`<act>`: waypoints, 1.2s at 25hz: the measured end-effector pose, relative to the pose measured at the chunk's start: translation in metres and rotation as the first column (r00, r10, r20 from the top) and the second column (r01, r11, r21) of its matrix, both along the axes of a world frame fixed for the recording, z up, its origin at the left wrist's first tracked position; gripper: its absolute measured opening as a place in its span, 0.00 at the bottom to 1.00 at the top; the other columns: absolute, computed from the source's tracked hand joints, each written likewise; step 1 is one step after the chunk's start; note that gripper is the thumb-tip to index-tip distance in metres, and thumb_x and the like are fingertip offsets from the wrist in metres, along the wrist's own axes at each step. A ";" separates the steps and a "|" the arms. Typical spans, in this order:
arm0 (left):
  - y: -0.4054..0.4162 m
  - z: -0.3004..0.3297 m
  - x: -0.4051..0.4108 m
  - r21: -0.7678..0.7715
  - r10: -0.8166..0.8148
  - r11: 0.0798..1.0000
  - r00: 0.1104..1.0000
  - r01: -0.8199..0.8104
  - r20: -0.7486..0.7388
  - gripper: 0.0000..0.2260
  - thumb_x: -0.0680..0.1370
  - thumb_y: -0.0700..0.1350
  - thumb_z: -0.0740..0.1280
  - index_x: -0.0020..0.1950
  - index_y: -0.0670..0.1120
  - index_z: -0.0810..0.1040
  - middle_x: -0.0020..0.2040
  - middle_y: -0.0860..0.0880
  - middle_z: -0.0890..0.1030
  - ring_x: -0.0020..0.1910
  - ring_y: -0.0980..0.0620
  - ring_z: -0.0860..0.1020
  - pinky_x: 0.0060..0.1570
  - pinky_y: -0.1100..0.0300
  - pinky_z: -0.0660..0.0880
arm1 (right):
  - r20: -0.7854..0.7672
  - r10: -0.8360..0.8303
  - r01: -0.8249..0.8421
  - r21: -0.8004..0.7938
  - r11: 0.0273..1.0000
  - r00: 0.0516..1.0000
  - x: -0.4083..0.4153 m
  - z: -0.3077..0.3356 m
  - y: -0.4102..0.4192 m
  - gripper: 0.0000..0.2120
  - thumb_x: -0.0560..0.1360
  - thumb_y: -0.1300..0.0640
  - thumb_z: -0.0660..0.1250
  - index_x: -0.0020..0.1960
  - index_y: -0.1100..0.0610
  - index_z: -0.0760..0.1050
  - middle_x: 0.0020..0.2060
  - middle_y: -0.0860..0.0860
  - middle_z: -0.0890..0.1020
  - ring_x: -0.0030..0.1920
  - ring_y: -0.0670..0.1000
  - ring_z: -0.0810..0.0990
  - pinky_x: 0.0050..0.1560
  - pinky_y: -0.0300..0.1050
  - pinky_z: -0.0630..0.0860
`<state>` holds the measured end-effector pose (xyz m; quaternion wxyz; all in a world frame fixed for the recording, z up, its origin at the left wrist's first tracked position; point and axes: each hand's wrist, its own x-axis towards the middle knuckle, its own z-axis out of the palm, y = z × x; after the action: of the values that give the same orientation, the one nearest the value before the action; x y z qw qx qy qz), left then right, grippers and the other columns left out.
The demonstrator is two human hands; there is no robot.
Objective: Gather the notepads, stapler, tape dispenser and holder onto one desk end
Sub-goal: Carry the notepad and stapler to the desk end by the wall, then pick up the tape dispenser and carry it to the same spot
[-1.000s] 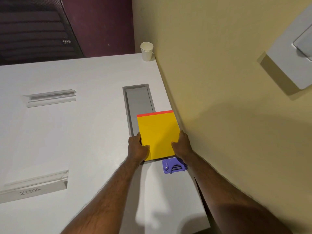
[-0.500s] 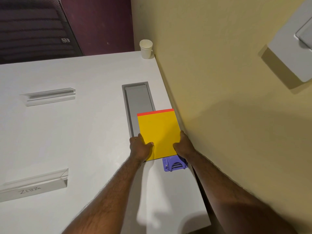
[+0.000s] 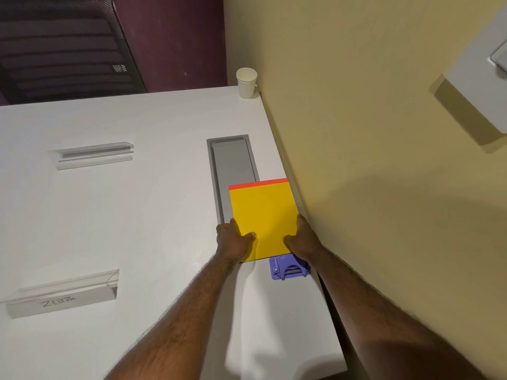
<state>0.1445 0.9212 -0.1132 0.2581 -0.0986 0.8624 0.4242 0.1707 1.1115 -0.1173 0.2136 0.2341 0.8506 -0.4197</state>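
A yellow notepad (image 3: pixel 263 215) with a red top strip lies flat at the right side of the white desk (image 3: pixel 137 215), against the yellow wall and partly over a grey cable tray. My left hand (image 3: pixel 233 241) grips its lower left edge, thumb on top. My right hand (image 3: pixel 303 238) grips its lower right edge. A purple tape dispenser (image 3: pixel 288 270) sits just below the notepad, partly under my right wrist. Two clear acrylic holders rest on the left: one far (image 3: pixel 93 154), one near (image 3: pixel 63 293) with handwriting on it. No stapler is in view.
A grey recessed cable tray (image 3: pixel 233 160) runs lengthwise by the wall. A white paper cup (image 3: pixel 247 82) stands in the far right corner. A dark mesh chair (image 3: pixel 63 48) is behind the desk. The wall (image 3: pixel 356 160) borders the desk's right edge.
Both hands have stayed on the notepad's lower corners. The pad has shifted slightly toward the far end; little else differs.
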 end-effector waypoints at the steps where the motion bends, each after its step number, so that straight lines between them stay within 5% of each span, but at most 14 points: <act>1: -0.001 0.001 0.000 0.008 0.003 1.000 1.000 -0.003 -0.003 0.27 0.77 0.50 0.68 0.69 0.36 0.65 0.69 0.37 0.63 0.68 0.39 0.64 0.68 0.43 0.65 | -0.020 0.007 -0.006 0.026 1.000 1.000 0.001 0.000 -0.002 0.38 0.77 0.59 0.66 0.78 0.60 0.45 0.78 0.56 0.54 0.74 0.57 0.63 0.71 0.50 0.66; 4: -0.008 0.009 0.002 0.036 0.033 0.999 0.998 -0.031 -0.059 0.24 0.77 0.49 0.70 0.66 0.38 0.68 0.69 0.38 0.64 0.69 0.38 0.65 0.67 0.43 0.66 | -0.152 0.045 -0.016 0.186 0.982 0.987 0.004 0.004 -0.012 0.37 0.77 0.54 0.66 0.77 0.61 0.48 0.77 0.56 0.55 0.76 0.57 0.58 0.73 0.49 0.60; 9: -0.042 0.062 0.015 0.080 0.036 0.997 0.964 -0.015 -0.263 0.30 0.75 0.46 0.72 0.74 0.44 0.64 0.69 0.41 0.65 0.67 0.42 0.69 0.66 0.45 0.70 | -0.475 0.162 -0.057 0.228 0.972 0.865 -0.001 0.044 -0.062 0.30 0.77 0.54 0.66 0.74 0.60 0.60 0.73 0.57 0.66 0.71 0.58 0.67 0.70 0.54 0.67; 15: -0.150 0.141 0.056 -0.174 0.030 0.973 0.832 -0.150 -0.554 0.22 0.76 0.46 0.70 0.69 0.52 0.71 0.65 0.51 0.70 0.64 0.49 0.70 0.61 0.52 0.65 | -0.656 0.298 -0.265 0.153 0.952 0.693 -0.010 0.102 -0.152 0.21 0.76 0.57 0.67 0.68 0.59 0.69 0.66 0.55 0.73 0.67 0.55 0.71 0.67 0.47 0.68; 22: -0.284 0.221 0.173 -0.285 0.172 0.823 0.693 -0.492 -0.700 0.21 0.77 0.48 0.69 0.69 0.56 0.70 0.66 0.53 0.70 0.65 0.52 0.67 0.64 0.52 0.61 | -0.789 0.469 -0.597 0.167 0.785 0.397 0.031 0.157 -0.289 0.15 0.75 0.59 0.68 0.61 0.57 0.74 0.60 0.52 0.77 0.62 0.54 0.75 0.63 0.55 0.71; 30: -0.415 0.260 0.382 -0.267 0.303 0.582 0.510 -0.768 -0.805 0.23 0.75 0.48 0.71 0.68 0.56 0.71 0.64 0.54 0.70 0.66 0.52 0.66 0.63 0.53 0.60 | -0.837 0.545 -0.762 0.318 0.564 0.054 0.153 0.227 -0.447 0.21 0.73 0.50 0.71 0.64 0.53 0.73 0.66 0.50 0.76 0.67 0.52 0.73 0.68 0.56 0.65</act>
<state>0.5262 0.5066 0.1468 -0.2800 -0.2901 0.8945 0.1931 0.3234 0.6646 0.1097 -0.0698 -0.4580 0.7833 -0.4145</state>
